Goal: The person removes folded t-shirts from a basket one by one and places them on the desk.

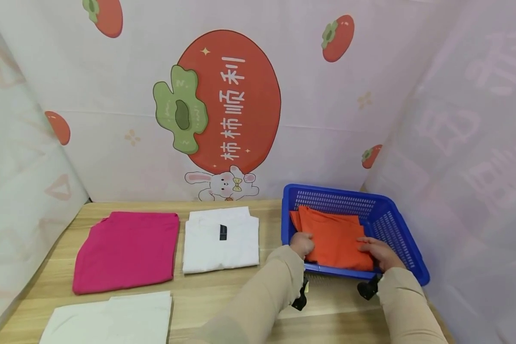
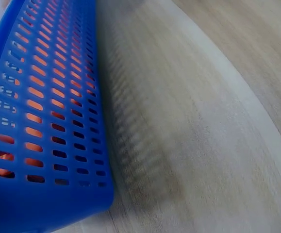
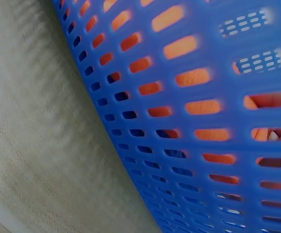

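A folded orange garment (image 1: 333,236) lies inside a blue plastic basket (image 1: 335,274) at the right of the table. My left hand (image 1: 302,244) grips its left edge just inside the front left corner. On the opposite side my right hand (image 1: 382,252) holds the right edge, thumb on top and the other fingers mostly hidden. Both wrist views look at the outside of the slotted basket wall (image 2: 43,204), with orange cloth showing through the holes. Some fingertips appear behind the slots in the right wrist view.
Left of the basket lie a folded white garment (image 1: 221,251) with a dark label and a folded magenta garment (image 1: 126,253). An off-white folded cloth (image 1: 107,322) is at the near left. Printed curtains (image 1: 468,181) stand close behind and beside the wooden table (image 1: 215,296).
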A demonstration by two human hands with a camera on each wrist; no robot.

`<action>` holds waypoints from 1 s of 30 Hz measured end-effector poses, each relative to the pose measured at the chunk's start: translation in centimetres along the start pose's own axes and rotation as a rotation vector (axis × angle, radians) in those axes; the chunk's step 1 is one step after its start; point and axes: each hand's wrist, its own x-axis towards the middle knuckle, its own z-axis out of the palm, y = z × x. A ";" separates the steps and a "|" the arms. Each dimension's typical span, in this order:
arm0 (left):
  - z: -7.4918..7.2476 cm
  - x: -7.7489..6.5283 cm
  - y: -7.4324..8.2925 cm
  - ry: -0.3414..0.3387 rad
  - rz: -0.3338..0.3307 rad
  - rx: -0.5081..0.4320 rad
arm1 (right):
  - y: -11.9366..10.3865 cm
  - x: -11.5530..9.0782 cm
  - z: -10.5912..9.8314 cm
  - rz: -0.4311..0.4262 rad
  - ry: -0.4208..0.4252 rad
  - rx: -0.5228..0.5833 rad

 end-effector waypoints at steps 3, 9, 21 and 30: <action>-5.8 -8.0 5.9 0.017 0.022 -0.028 | -0.3 -0.4 0.1 -0.033 0.016 0.016; -7.4 -10.2 7.3 0.025 0.068 -0.058 | -0.9 -1.1 0.3 -0.077 0.080 -0.021; -10.3 -11.4 8.7 0.005 0.150 -0.246 | -4.9 -4.0 0.2 -0.202 0.166 -0.031; -13.7 -14.0 8.7 -0.047 0.197 -0.459 | -6.3 -7.7 2.0 -0.300 0.220 0.004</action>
